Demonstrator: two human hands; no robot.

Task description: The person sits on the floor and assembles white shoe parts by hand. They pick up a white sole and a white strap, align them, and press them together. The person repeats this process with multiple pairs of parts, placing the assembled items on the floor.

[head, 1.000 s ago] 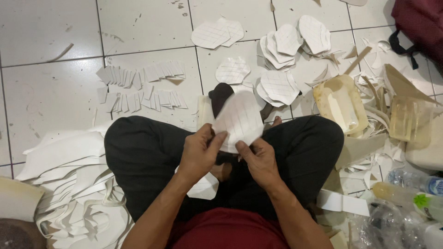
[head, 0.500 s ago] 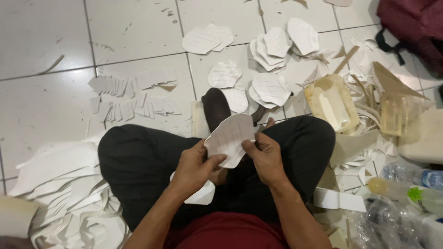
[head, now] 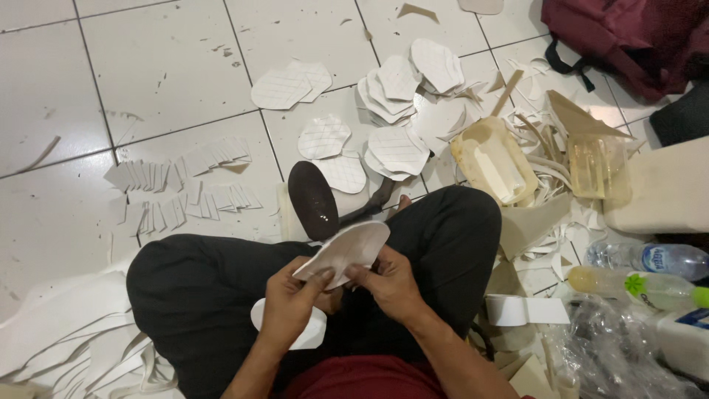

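Both hands pinch one white shoe-shaped piece (head: 346, 251) above the lap: the left hand (head: 289, 304) grips its near edge, the right hand (head: 389, 282) its side. Far right of the right hand lie a clear bottle with a blue label (head: 650, 258) and a yellow bottle with a green label (head: 635, 287).

1. A makeshift floor workshop for cutting shoe insoles, set on a white tiled floor (head: 170, 74).
2. Around the seated person's black trousers (head: 221, 295): stacks of cut white insole pieces (head: 402, 89) ahead, rows of small strips (head: 181, 188) ahead-left, long offcuts (head: 66, 332) to the left.
3. A dark shoe last (head: 312, 199) lies just ahead of the trousers; bottles (head: 650, 258) and a maroon bag (head: 628, 37) lie right.
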